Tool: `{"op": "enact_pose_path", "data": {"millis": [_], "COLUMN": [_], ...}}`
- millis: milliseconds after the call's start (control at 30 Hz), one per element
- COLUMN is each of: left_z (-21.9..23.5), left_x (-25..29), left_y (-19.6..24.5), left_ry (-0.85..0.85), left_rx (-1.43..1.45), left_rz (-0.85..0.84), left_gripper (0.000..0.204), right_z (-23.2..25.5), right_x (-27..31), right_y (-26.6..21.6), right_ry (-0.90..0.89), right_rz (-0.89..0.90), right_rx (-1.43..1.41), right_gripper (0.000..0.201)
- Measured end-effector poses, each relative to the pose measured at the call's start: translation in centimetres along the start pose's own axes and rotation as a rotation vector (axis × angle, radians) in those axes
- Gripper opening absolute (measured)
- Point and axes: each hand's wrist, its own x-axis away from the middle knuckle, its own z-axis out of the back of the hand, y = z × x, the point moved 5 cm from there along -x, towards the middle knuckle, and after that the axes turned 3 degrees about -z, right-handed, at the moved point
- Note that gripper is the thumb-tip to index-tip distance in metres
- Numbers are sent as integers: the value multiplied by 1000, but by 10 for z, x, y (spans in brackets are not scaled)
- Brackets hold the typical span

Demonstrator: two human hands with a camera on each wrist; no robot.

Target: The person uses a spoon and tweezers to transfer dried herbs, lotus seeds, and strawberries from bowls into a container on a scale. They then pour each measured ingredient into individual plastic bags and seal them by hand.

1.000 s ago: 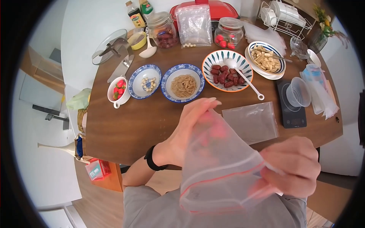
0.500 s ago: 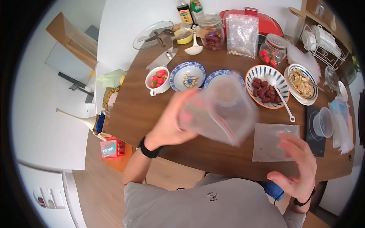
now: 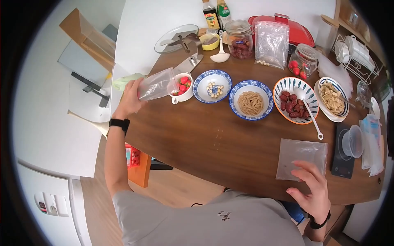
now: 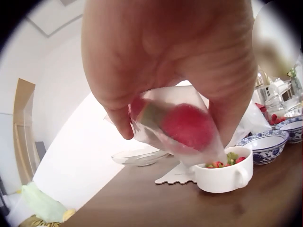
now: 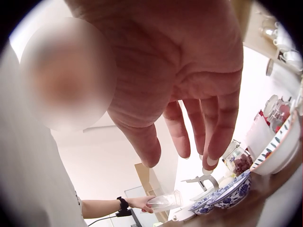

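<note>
My left hand [image 3: 130,97] grips a clear plastic bag [image 3: 159,85] at the left of the table. The bag is tilted sideways, its mouth toward the white handled cup [image 3: 184,97], which it overlaps in the head view. Red strawberries [image 4: 189,126] show through the plastic between thumb and fingers in the left wrist view. More strawberries [image 3: 184,84] with green leaves lie in the cup. My right hand [image 3: 312,186] holds nothing; its fingers are spread and relaxed, over the near edge of a flat clear bag [image 3: 301,153] on the table.
Right of the cup stand two blue-rimmed bowls [image 3: 198,95], then a striped bowl [image 3: 279,107] of red dates with a white spoon. A knife [image 3: 189,64] and glass lid [image 3: 166,43] lie behind the cup. A black scale [image 3: 342,164] with a plastic tub sits at right.
My left hand has carried the bag from in front of my body leftward to the cup and tipped it. My right hand has let go of the bag's mouth and stays at the right.
</note>
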Motion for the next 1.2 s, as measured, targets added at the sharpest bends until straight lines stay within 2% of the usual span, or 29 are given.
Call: {"op": "enact_pose_path", "data": {"millis": [167, 233, 367, 467, 533, 667, 733, 933, 1200], "left_z": [11, 9, 12, 15, 16, 11, 10, 23, 41], "left_x": [-22, -31, -40, -44, -47, -53, -55, -62, -63], "left_y": [1, -6, 6, 25, 35, 38, 40, 58, 60], "left_ry": [-92, -107, -118, -95, -158, -147, -139, -145, -143], "left_rx": [-77, -235, -274, -380, -484, -543, -662, -687, -702], "left_rz": [8, -126, -144, -172, -140, -188, -234, -232, -236], "left_gripper": [87, 85, 85, 76, 79, 85, 99, 98, 99], "right_z": [-1, 0, 0, 0, 1, 1, 1, 0, 0], "right_x": [-1, -1, 0, 1, 1, 2, 3, 2, 2], "right_y": [1, 1, 1, 1, 0, 1, 2, 1, 2], "right_ry": [-2, -3, -19, -20, -17, -11, -13, -16, -14], "right_rz": [1, 0, -12, -17, -13, -17, -22, -19, -12], "right_rx": [-2, 8, 2, -1, -1, -21, -17, -23, -24], "right_gripper": [39, 38, 38, 38, 37, 37, 37, 37, 37]}}
